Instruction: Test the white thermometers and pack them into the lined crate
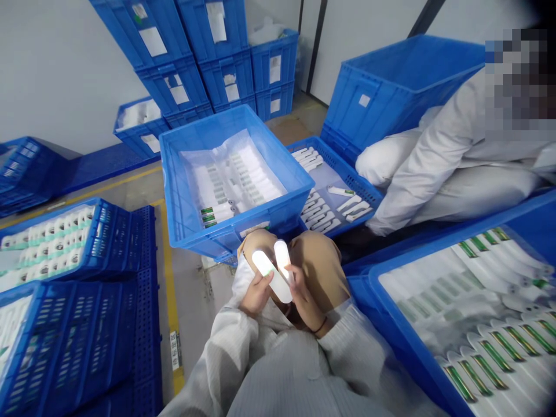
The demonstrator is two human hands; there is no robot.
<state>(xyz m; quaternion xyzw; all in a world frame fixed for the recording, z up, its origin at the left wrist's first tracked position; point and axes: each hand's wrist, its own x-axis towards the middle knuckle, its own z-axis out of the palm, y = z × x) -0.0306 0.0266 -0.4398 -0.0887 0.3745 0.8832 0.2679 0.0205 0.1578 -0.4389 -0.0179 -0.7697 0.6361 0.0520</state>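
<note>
My left hand (pixel 256 292) grips a white plastic tube (pixel 269 272) that points up and to the left. My right hand (pixel 306 292) holds a second white tube (pixel 282 255), nearly upright, right beside the first. Both hands are over my knees in tan trousers (pixel 319 260), close to my body. Straight ahead stands a blue crate (pixel 174 191) lined with clear plastic and filled with rows of white tubes with green marks.
A crate (pixel 386 313) of white and green tubes sits at my right. Flat blue trays (pixel 108 231) of parts lie at the left. A person in white (pixel 434 168) sits at the right by a shallow tray (pixel 360 185). Stacked crates (pixel 191 63) line the wall.
</note>
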